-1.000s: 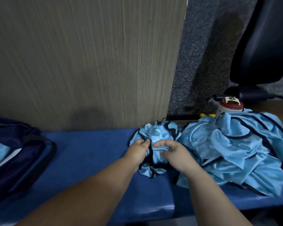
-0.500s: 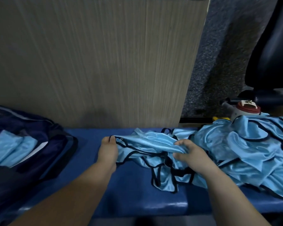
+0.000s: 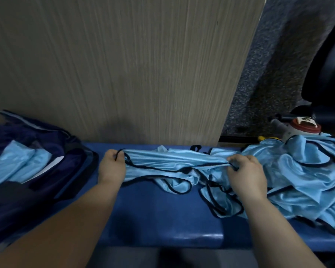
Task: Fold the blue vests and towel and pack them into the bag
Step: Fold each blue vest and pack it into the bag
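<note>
A light blue vest (image 3: pixel 172 163) with black trim is stretched between my hands over the blue bench (image 3: pixel 159 215). My left hand (image 3: pixel 111 167) grips its left end. My right hand (image 3: pixel 246 174) grips its right end, beside a crumpled pile of blue vests (image 3: pixel 302 180). At the far left lies the open dark navy bag (image 3: pixel 52 171), with folded light blue cloth (image 3: pixel 17 165) inside it. I cannot tell a towel apart from the vests.
A wood-grain panel (image 3: pixel 124 70) stands right behind the bench. A white bottle with a red cap (image 3: pixel 300 129) sits behind the pile, and a black office chair (image 3: pixel 329 74) is at the far right on grey carpet (image 3: pixel 269 64).
My hands have moved apart, the left going left, and pulled one bunched vest out of the pile into a long stretched band. The view has shifted left, showing more of the bag.
</note>
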`<state>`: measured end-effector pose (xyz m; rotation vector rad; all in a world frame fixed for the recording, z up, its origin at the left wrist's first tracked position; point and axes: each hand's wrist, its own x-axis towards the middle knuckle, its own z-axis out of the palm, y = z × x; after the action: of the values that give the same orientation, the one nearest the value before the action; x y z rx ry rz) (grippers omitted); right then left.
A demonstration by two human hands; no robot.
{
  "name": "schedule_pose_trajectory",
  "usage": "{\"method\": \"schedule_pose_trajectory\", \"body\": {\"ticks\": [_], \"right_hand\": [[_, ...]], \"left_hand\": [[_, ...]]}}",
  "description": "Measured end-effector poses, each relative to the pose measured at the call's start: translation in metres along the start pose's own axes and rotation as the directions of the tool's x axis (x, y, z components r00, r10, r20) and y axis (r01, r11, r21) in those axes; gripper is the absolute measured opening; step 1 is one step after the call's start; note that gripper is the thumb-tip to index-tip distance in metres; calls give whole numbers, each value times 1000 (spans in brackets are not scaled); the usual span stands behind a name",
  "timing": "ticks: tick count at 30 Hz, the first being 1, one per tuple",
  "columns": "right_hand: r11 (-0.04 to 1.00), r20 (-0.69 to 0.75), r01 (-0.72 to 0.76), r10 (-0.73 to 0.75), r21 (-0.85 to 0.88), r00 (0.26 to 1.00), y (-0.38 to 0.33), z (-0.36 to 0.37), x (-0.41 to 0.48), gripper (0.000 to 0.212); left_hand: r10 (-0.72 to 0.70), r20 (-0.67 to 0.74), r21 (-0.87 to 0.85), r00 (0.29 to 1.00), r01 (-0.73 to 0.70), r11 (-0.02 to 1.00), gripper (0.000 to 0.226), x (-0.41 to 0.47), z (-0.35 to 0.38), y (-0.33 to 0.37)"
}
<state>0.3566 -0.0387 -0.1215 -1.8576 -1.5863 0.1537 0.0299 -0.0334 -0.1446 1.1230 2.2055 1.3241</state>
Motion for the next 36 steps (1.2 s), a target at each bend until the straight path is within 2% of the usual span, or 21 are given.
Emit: {"method": "schedule_pose_trajectory", "body": {"ticks": [4, 8, 10, 12, 14, 16, 18, 20, 22, 24, 26, 28, 30, 32, 33, 35, 36], "right_hand": [[999, -75, -34, 35, 19, 997, 0, 1, 3, 19], [996, -94, -65, 71, 63, 993, -3, 0, 3, 18], [993, 12, -104, 103, 59, 995, -4, 0, 2, 25], [990, 155, -141, 135, 30, 979, -4, 0, 2, 38], [990, 237, -140, 135, 2, 962, -5, -1, 2, 46], [990, 318, -140, 129, 12, 939, -5, -2, 1, 53], [985, 425, -168, 133, 47, 896, -5, -1, 0, 67], [980, 521, -190, 129, 64, 843, -5, -1, -1, 87], [986, 607, -167, 116, 28, 786, -4, -2, -1, 103], [991, 665, -129, 118, -33, 737, -5, -3, -2, 106], [992, 644, -120, 113, -33, 756, -4, -2, -2, 95], [991, 539, -129, 90, 33, 837, -2, -1, 0, 72], [978, 409, -160, 91, 138, 908, -1, -3, 1, 43], [926, 324, -217, 113, 307, 939, 0, -5, 4, 17], [880, 314, -254, 128, 401, 941, 1, -6, 4, 13], [787, 325, -313, 152, 531, 933, 0, -6, 4, 19], [757, 329, -327, 156, 566, 931, -1, -7, 4, 22]], "left_hand": [[-96, -131, -80, 987, 86, 993, 24, 12, -11, -6], [-170, -187, -171, 968, 139, 976, 13, 14, -16, -12], [-161, -198, -55, 967, 153, 987, 23, 13, -16, -15], [-1, -187, 143, 982, 28, 989, 36, 6, -13, -15], [275, -93, 192, 957, -254, 948, 41, -7, -7, -12], [449, 104, 122, 887, -460, 880, 56, -18, 1, -9], [476, 327, 86, 816, -527, 845, 71, -28, 8, -10], [418, 513, 152, 750, -558, 816, 84, -35, 12, -14], [366, 597, 256, 714, -601, 757, 87, -40, 16, -18], [372, 581, 330, 724, -627, 706, 75, -39, 20, -23], [420, 512, 357, 749, -630, 690, 53, -32, 22, -26], [438, 438, 377, 785, -603, 704, 33, -22, 21, -25], [388, 381, 431, 839, -533, 728, 24, -13, 14, -23], [315, 328, 516, 891, -448, 730, 24, -5, 6, -20], [269, 303, 544, 914, -398, 739, 24, -1, 3, -18], [209, 260, 519, 943, -319, 793, 41, 1, 0, -12], [240, 257, 441, 936, -335, 833, 52, -1, 1, -8]]}}
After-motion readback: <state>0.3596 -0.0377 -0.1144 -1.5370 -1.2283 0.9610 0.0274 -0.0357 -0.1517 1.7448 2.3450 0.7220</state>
